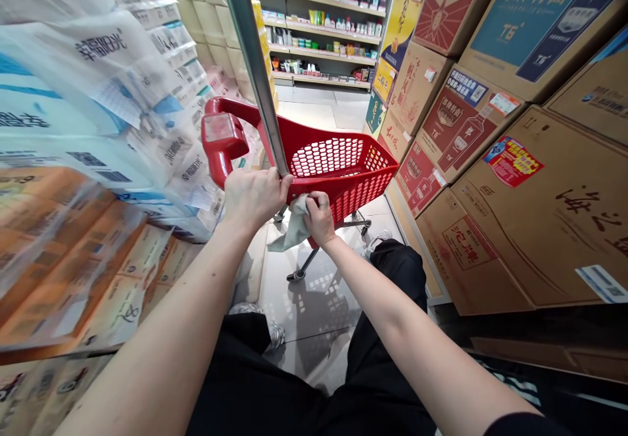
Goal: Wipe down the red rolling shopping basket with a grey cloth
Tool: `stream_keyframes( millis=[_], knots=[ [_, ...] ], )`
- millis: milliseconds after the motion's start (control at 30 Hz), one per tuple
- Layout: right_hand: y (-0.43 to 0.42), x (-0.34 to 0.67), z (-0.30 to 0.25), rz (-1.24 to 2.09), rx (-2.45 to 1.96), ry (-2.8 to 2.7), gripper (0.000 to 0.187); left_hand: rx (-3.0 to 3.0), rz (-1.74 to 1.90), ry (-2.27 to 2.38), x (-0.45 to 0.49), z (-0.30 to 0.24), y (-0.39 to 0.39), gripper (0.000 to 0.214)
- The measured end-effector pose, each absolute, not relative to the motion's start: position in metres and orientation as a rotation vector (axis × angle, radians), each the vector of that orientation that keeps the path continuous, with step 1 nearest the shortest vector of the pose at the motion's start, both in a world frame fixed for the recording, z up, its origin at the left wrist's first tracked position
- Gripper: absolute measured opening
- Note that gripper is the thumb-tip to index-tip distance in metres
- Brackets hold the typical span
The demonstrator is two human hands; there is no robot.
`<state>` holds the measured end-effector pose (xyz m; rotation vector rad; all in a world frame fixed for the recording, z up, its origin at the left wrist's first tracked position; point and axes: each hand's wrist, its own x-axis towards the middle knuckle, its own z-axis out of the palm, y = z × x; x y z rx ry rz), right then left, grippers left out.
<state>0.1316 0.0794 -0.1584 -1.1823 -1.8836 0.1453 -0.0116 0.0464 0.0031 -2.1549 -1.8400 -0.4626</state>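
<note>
A red plastic shopping cart (333, 161) with a perforated basket stands in the aisle on small wheels. A metal pole (265, 76) rises from its near end, next to a thick red handle (223, 138). My left hand (255, 197) is closed on the cart's near edge at the foot of the pole; its fingertips are partly hidden. Just to the right, my right hand (320, 217) grips a pale grey cloth (290, 230) and presses it against the basket's near wall. The cloth's lower end hangs loose below the rim.
Plastic-wrapped paper packs (73, 89) and orange bundles (53, 246) are stacked along the left. Cardboard boxes (515, 207) form a tall wall on the right. Shelves of bottles and tubes (324, 21) stand at the back. My legs straddle the tiled floor (314, 312) behind the cart.
</note>
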Motion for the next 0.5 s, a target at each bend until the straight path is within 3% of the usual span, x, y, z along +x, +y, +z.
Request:
stream_keyframes(
  millis=[167,500],
  knots=[
    [0.080,0.178,-0.209,0.273,-1.447,-1.777,0.022,-2.106,-0.432,-1.775,-0.017,-0.001,0.052,0.064],
    [0.086,0.148,-0.195,0.330,-1.287,-1.703,0.031,-2.108,-0.442,-1.736,-0.021,-0.007,0.056,0.056]
  ],
)
